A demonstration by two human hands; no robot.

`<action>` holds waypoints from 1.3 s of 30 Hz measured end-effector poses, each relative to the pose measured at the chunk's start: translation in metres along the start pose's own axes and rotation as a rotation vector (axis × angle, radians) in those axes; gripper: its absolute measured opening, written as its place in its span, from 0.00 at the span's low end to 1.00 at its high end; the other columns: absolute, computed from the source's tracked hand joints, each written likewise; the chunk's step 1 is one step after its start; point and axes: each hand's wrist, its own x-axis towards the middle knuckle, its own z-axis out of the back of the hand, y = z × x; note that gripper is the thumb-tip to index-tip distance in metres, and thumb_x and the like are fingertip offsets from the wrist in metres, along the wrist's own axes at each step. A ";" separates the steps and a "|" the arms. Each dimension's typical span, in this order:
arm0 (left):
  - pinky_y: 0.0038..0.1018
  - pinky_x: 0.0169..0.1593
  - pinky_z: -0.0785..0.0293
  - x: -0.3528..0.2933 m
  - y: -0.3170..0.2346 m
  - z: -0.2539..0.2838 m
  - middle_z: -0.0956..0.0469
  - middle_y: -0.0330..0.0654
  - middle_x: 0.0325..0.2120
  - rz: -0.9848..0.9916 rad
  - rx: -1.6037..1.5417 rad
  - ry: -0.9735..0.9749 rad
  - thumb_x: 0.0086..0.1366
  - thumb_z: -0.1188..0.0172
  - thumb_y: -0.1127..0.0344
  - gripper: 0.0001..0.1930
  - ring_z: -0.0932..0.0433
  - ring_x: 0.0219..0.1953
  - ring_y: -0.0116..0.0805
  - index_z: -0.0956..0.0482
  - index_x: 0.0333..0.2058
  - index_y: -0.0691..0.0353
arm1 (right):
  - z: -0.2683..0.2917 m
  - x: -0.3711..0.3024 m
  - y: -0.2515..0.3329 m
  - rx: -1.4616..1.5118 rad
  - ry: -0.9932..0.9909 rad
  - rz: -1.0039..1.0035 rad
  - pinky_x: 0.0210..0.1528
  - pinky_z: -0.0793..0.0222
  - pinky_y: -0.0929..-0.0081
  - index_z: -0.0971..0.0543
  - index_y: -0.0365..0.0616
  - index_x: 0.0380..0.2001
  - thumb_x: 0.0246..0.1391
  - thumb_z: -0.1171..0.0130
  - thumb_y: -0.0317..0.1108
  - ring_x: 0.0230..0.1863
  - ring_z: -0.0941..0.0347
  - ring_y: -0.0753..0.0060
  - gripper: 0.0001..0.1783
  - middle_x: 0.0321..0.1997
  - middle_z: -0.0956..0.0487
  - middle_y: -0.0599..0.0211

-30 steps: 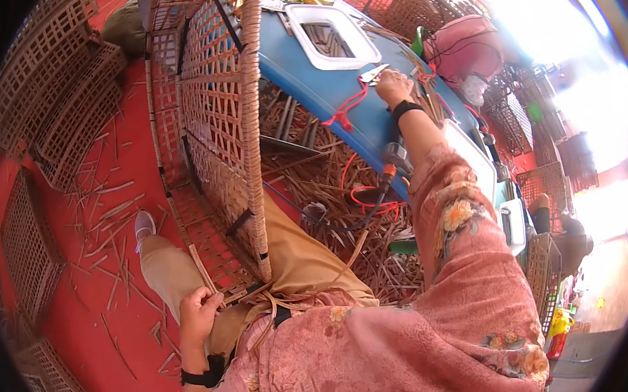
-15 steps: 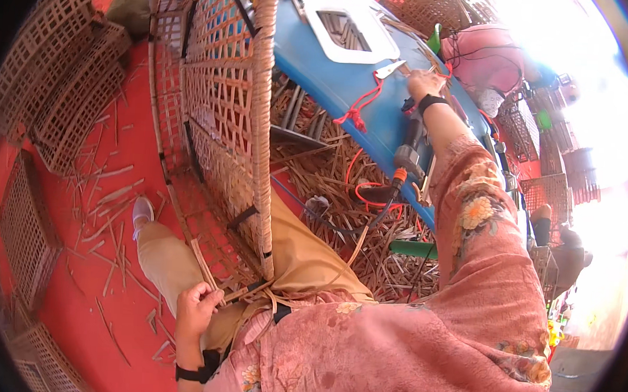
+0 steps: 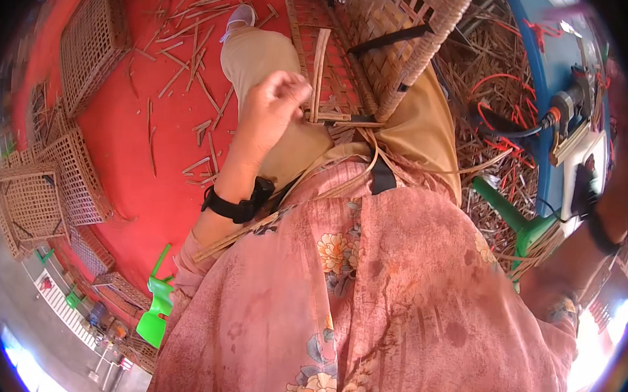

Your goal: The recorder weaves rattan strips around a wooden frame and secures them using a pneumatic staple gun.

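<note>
My left hand (image 3: 280, 108) hovers over my lap, fingers loosely curled and somewhat blurred, nothing visible in them. Close beside it stands a thin upright strip (image 3: 320, 67), apparently rattan or bamboo, at the corner of a large woven basket (image 3: 404, 7). The basket leans between my legs with its thick wrapped rim (image 3: 439, 38) toward the right. Long loose strips (image 3: 343, 187) trail across my waist from that corner. At the far right edge, my right hand (image 3: 624, 150) is dark and smeared, near the blue table (image 3: 543, 37); its fingers cannot be made out.
A power tool (image 3: 571, 100) with an orange-ringed connector lies on the table. Strip scraps (image 3: 473, 62) heap below it, beside a green stool (image 3: 507, 208). Several woven baskets (image 3: 93, 39) line the left of the red floor (image 3: 167, 122), and a green chair (image 3: 154, 323) stands lower left.
The view has swung left and down. My left hand has come off the strips at the basket corner. My right hand has moved from the table's far part back toward me at the right.
</note>
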 end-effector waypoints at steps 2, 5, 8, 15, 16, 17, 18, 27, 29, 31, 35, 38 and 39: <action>0.21 0.36 0.30 -0.006 -0.018 0.000 0.25 0.34 0.30 -0.116 0.001 -0.066 0.65 0.40 0.62 0.10 0.27 0.31 0.22 0.24 0.37 0.64 | -0.034 -0.043 0.059 0.230 0.206 -0.005 0.36 0.33 0.81 0.26 0.35 0.50 0.57 0.46 0.35 0.37 0.27 0.74 0.20 0.41 0.22 0.60; 0.25 0.49 0.32 -0.020 -0.047 0.000 0.25 0.40 0.39 -0.404 -0.154 -0.111 0.69 0.46 0.55 0.16 0.28 0.42 0.26 0.26 0.43 0.65 | -0.083 -0.066 0.109 0.603 0.578 -0.350 0.32 0.35 0.87 0.27 0.32 0.53 0.56 0.43 0.35 0.33 0.27 0.80 0.23 0.38 0.22 0.63; 0.31 0.57 0.38 -0.034 -0.065 -0.012 0.29 0.44 0.48 -0.404 -0.506 0.021 0.72 0.56 0.45 0.26 0.31 0.49 0.31 0.29 0.49 0.66 | -0.122 -0.071 0.131 0.971 0.840 -0.448 0.34 0.31 0.77 0.27 0.35 0.47 0.52 0.45 0.29 0.34 0.27 0.72 0.18 0.35 0.23 0.65; 0.34 0.67 0.50 -0.040 -0.073 -0.032 0.34 0.44 0.58 -0.178 -0.753 0.064 0.71 0.69 0.37 0.39 0.39 0.62 0.36 0.40 0.61 0.71 | -0.177 -0.102 0.132 1.165 0.810 -0.457 0.49 0.28 0.74 0.28 0.34 0.53 0.58 0.43 0.37 0.47 0.24 0.71 0.23 0.49 0.24 0.61; 0.34 0.67 0.50 -0.041 -0.072 -0.034 0.34 0.44 0.58 -0.225 -0.733 0.136 0.71 0.69 0.37 0.39 0.39 0.62 0.36 0.40 0.61 0.71 | -0.176 -0.104 0.128 1.184 0.814 -0.437 0.49 0.28 0.74 0.28 0.34 0.53 0.58 0.43 0.37 0.47 0.24 0.71 0.23 0.49 0.24 0.61; 0.34 0.67 0.50 -0.042 -0.070 -0.038 0.34 0.44 0.58 -0.230 -0.652 0.111 0.71 0.70 0.37 0.39 0.38 0.61 0.36 0.40 0.62 0.71 | -0.175 -0.107 0.125 1.087 0.823 -0.476 0.51 0.29 0.72 0.29 0.34 0.53 0.58 0.43 0.37 0.48 0.25 0.70 0.23 0.49 0.24 0.61; 0.34 0.67 0.51 -0.043 -0.068 -0.041 0.34 0.44 0.57 -0.214 -0.552 0.100 0.71 0.70 0.37 0.39 0.38 0.61 0.35 0.41 0.62 0.70 | -0.174 -0.109 0.123 0.994 0.833 -0.501 0.53 0.30 0.69 0.29 0.35 0.53 0.58 0.43 0.36 0.50 0.25 0.70 0.23 0.48 0.24 0.61; 0.28 0.61 0.39 -0.028 -0.045 -0.036 0.37 0.47 0.59 -0.317 -0.252 0.063 0.69 0.52 0.43 0.35 0.31 0.57 0.37 0.41 0.63 0.67 | -0.179 -0.132 0.090 1.568 0.982 -0.932 0.52 0.34 0.70 0.25 0.44 0.47 0.59 0.47 0.50 0.45 0.27 0.72 0.22 0.41 0.23 0.68; 0.28 0.60 0.37 -0.015 -0.044 -0.014 0.33 0.46 0.56 -0.272 -0.102 -0.015 0.68 0.48 0.45 0.33 0.31 0.56 0.35 0.37 0.61 0.66 | -0.177 -0.137 0.079 1.375 0.977 -0.909 0.47 0.33 0.72 0.25 0.44 0.44 0.60 0.49 0.52 0.42 0.28 0.74 0.22 0.38 0.23 0.68; 0.26 0.52 0.32 -0.003 -0.037 -0.003 0.22 0.43 0.41 -0.122 0.049 -0.084 0.62 0.37 0.53 0.27 0.25 0.46 0.30 0.26 0.52 0.69 | -0.175 -0.140 0.069 1.323 1.040 -0.980 0.45 0.33 0.73 0.24 0.45 0.42 0.60 0.51 0.53 0.39 0.28 0.74 0.22 0.37 0.24 0.69; 0.26 0.32 0.36 0.024 -0.018 0.003 0.27 0.39 0.25 -0.352 0.511 0.133 0.54 0.32 0.64 0.11 0.31 0.27 0.29 0.19 0.32 0.67 | -0.183 -0.148 0.058 0.941 1.154 -1.115 0.37 0.34 0.77 0.24 0.45 0.35 0.62 0.56 0.56 0.31 0.30 0.75 0.24 0.30 0.25 0.70; 0.31 0.38 0.38 0.044 -0.005 0.007 0.31 0.40 0.23 -0.327 0.737 0.145 0.53 0.33 0.62 0.11 0.31 0.29 0.33 0.20 0.26 0.64 | -0.196 -0.154 0.055 0.777 1.260 -0.977 0.34 0.35 0.75 0.26 0.43 0.26 0.63 0.58 0.55 0.27 0.30 0.75 0.26 0.22 0.27 0.68; 0.31 0.38 0.38 0.047 0.000 0.006 0.31 0.40 0.23 -0.320 0.727 0.141 0.53 0.33 0.62 0.11 0.31 0.29 0.33 0.20 0.26 0.64 | -0.199 -0.156 0.054 0.710 1.324 -0.910 0.34 0.35 0.74 0.27 0.42 0.24 0.63 0.59 0.54 0.27 0.31 0.74 0.27 0.21 0.28 0.67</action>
